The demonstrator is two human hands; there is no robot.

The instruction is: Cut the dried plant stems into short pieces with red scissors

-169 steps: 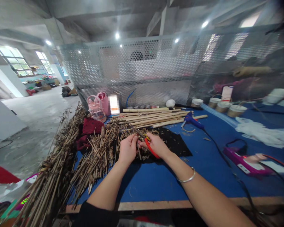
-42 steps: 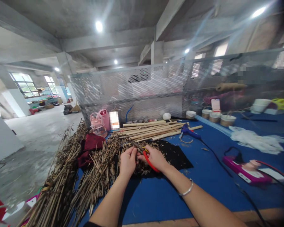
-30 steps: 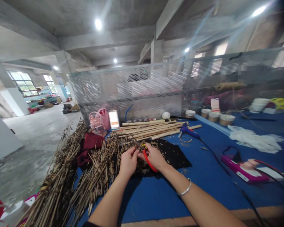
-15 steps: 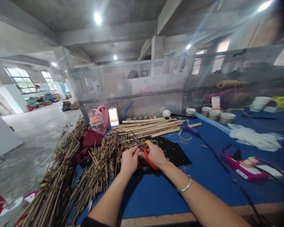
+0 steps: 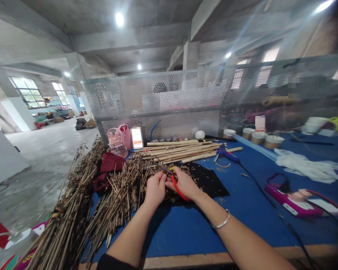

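Note:
My right hand (image 5: 184, 182) is closed around a pair of scissors with red handles (image 5: 179, 189). Their dark blades point away from me to the upper left, close together. Right beside it, my left hand (image 5: 154, 188) pinches with thumb and fingers near the blades; what lies in the pinch is too small to make out. Under and behind both hands, dried plant bits are heaped on a black cloth (image 5: 211, 180). Just left of my left hand lies a pile of cut dried stems (image 5: 121, 187).
Long dried stalks (image 5: 64, 225) lie along the left edge. Pale sticks (image 5: 180, 152) lie behind the hands. A blue glue gun (image 5: 227, 153), a purple power strip (image 5: 293, 200) with cables, and white gloves (image 5: 307, 165) are to the right. A perforated metal screen (image 5: 157, 101) stands at the back.
The scissors' blades have come closer together. Both hands stay almost in the same place, and the view has shifted slightly.

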